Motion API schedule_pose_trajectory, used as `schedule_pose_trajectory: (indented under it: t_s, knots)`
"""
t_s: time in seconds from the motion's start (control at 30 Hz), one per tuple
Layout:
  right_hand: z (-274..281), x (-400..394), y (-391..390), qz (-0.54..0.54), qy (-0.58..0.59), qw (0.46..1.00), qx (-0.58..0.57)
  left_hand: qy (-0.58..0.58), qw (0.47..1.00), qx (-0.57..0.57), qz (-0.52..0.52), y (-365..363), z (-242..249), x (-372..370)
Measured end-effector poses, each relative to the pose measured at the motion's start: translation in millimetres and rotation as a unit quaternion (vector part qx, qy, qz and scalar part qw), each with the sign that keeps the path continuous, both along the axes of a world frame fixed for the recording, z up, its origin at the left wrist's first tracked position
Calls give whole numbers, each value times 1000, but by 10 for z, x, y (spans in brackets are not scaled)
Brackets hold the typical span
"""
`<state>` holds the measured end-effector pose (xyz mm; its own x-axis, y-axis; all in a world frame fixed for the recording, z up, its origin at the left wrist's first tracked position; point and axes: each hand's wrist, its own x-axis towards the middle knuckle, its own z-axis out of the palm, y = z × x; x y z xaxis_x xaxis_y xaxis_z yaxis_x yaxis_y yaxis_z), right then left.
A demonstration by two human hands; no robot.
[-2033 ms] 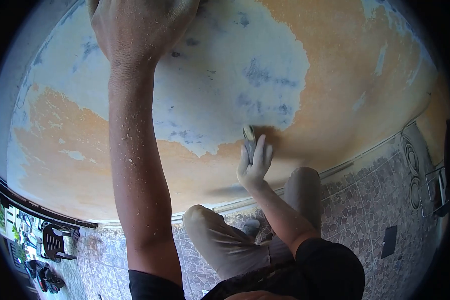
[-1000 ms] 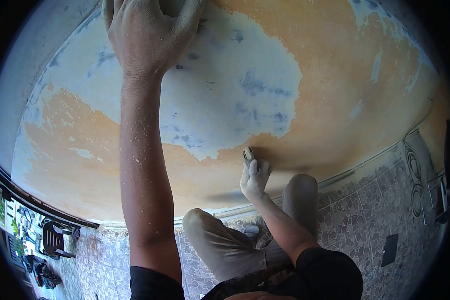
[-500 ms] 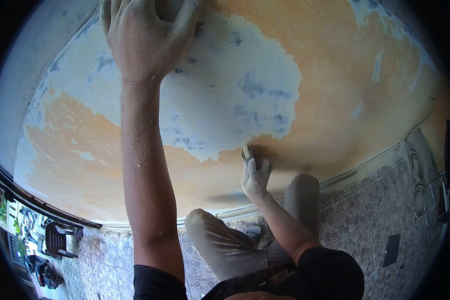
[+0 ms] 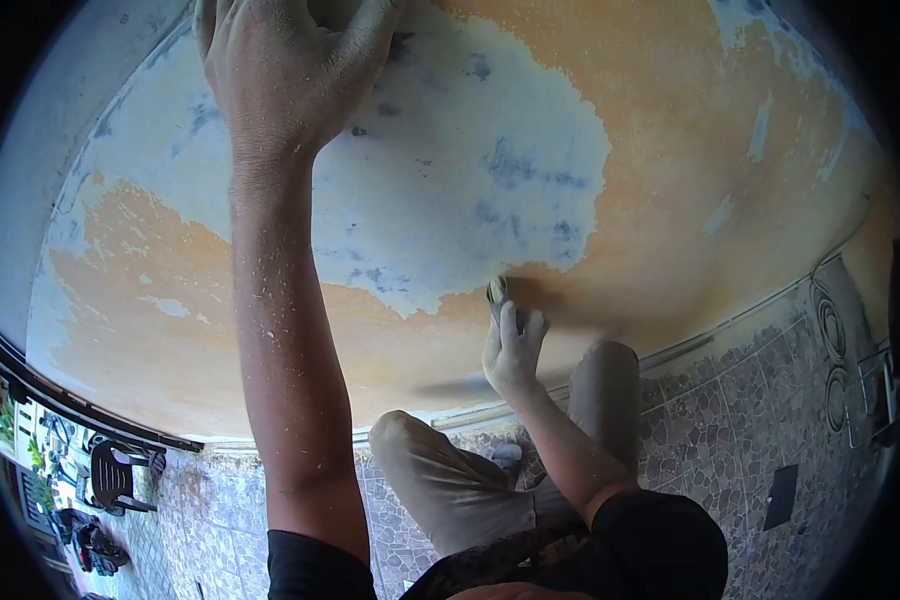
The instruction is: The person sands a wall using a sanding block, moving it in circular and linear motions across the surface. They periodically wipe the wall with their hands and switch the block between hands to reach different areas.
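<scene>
My left hand [image 4: 275, 75] is at the top of the view, fingers spread against the wall, with the fingertips cut off by the frame's edge. Dust and pale flecks coat that hand and forearm. Lower down, my right hand [image 4: 515, 350] is closed around a small hand tool that looks like a scraper [image 4: 497, 291]. A pale rounded end of it sticks up past the fingers; the rest is hidden in the grip. It is close to the lower edge of a bare whitish patch [image 4: 420, 220] in the wall's orange paint [image 4: 670, 130].
My bent knees [image 4: 605, 375] are close to the wall's base, above a stone-patterned tiled floor [image 4: 710, 430]. Coiled hose or cable [image 4: 828, 330] lies at the right, and a dark flat piece [image 4: 781, 497] on the floor. A dark plastic chair [image 4: 115, 475] and a motorcycle [image 4: 90, 543] are at far left.
The view has shifted slightly. My right hand and the scraper have moved a little up toward the bare patch's edge. My left hand remains spread against the wall.
</scene>
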<state>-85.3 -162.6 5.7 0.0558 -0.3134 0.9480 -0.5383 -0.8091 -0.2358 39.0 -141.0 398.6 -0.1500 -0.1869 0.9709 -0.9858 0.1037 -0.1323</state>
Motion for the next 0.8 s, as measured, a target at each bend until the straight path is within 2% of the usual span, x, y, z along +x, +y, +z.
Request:
schedule_pose_trajectory:
  t_s: [0.03,0.1,0.17,0.27,0.37,0.4,0.47,0.53,0.6,0.67,0.8]
  knots:
    - [-39,-28,75,2,-2,1000,-5,-36,999,-37,-18,-87,-17,78]
    - [100,-45,235,41,-11,993,114,-78,994,-72,-35,-126,0,107]
    - [523,-30,174,31,-16,995,98,-38,998,-56,0,-89,-35,48]
    - [1068,17,74,60,-60,995,54,-21,999,-46,0,-80,-34,20]
    - [823,-12,72,38,-40,998,28,-48,997,-58,21,-91,-34,65]
    - [642,-61,150,19,-9,998,63,-47,997,-62,20,-93,-27,68]
    - [442,-123,261,24,4,996,88,-39,997,-53,-48,-100,-32,72]
    - [398,-153,288,48,-5,988,146,-32,998,-58,-8,-100,-46,64]
    - [822,-161,269,53,-9,989,136,-29,998,-50,30,-65,-50,-3]
    - [1088,-173,232,67,-9,990,120,23,998,-13,-56,42,-32,-114]
    - [759,-225,285,24,32,994,103,-40,997,-50,-52,-55,-46,20]
